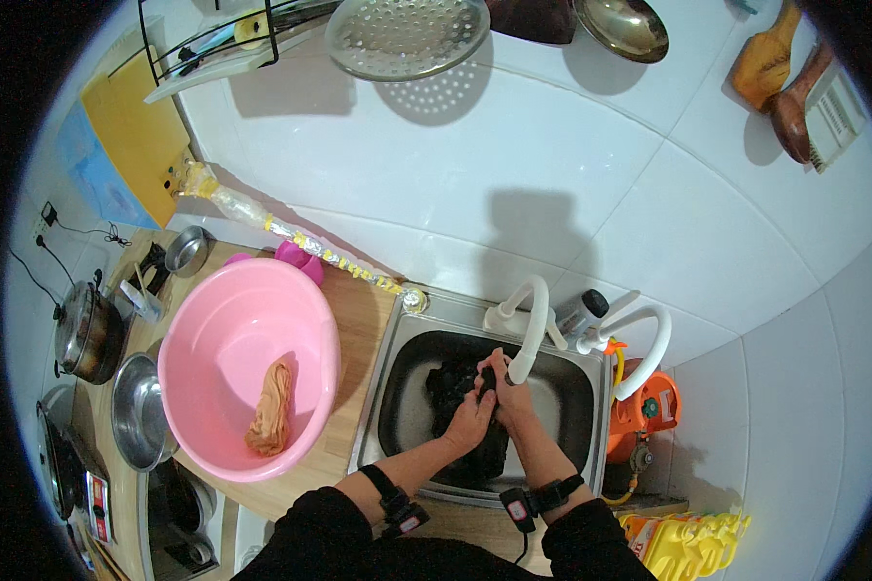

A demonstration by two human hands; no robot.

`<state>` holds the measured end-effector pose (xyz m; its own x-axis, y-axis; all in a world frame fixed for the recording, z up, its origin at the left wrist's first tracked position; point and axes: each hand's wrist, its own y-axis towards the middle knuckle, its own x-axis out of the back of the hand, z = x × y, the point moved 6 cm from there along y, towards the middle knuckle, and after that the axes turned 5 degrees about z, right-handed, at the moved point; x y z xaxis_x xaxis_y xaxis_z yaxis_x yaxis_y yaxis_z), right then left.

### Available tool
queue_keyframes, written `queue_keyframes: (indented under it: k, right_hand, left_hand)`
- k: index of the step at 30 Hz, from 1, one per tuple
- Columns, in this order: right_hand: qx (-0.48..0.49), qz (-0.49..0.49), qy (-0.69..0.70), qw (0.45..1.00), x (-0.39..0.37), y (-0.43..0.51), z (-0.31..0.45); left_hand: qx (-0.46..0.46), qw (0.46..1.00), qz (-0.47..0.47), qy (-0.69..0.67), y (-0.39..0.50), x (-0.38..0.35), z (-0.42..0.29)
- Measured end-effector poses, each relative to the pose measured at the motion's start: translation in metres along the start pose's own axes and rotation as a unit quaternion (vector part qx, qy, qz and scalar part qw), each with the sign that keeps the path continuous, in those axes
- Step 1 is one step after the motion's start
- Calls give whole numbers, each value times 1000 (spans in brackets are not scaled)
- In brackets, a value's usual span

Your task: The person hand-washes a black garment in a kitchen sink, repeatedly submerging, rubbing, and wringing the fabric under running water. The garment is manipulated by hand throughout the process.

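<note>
A dark, wet-looking cloth [447, 388] lies bunched in the stainless steel sink [563, 428]. My left hand [471, 421] grips part of it near the middle of the basin. Close against it, my right hand [507, 385] is closed on the same cloth, just under the spout of the white faucet [535, 327]. Whether water runs from the spout cannot be made out. To the left stands a pink plastic basin [221, 348], with a twisted tan cloth [270, 414] lying on its bottom.
Right of the sink are a second white faucet [650, 316] and an orange gas cylinder [618, 436]. Yellow plastic jugs [690, 545] stand at lower right. A metal bowl [136, 414] and a pot [87, 334] sit left of the pink basin. A skimmer [407, 36] hangs above.
</note>
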<state>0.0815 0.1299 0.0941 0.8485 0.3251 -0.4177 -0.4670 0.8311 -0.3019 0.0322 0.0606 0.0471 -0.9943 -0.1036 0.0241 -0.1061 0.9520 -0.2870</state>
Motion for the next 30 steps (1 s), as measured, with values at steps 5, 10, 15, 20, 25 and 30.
queue_keyframes:
  k: [5,10,15,20,25,30]
  right_hand:
    - [-48,-32,57,997,4,4,-10]
    - [-28,-31,1,999,16,9,-18]
    - [13,-10,108,994,24,19,-16]
    - [-41,76,-80,993,15,14,-2]
    - [-18,189,-118,975,-5,-2,6]
    - [76,85,-181,977,-3,6,10]
  left_hand:
    - [-2,999,-19,33,2,-4,9]
    - [55,995,69,50,5,-4,1]
    - [86,980,177,-25,10,-2,-12]
    - [95,964,191,-157,13,8,-18]
    - [99,964,202,-142,11,1,-21]
    - [71,985,128,-95,17,3,-23]
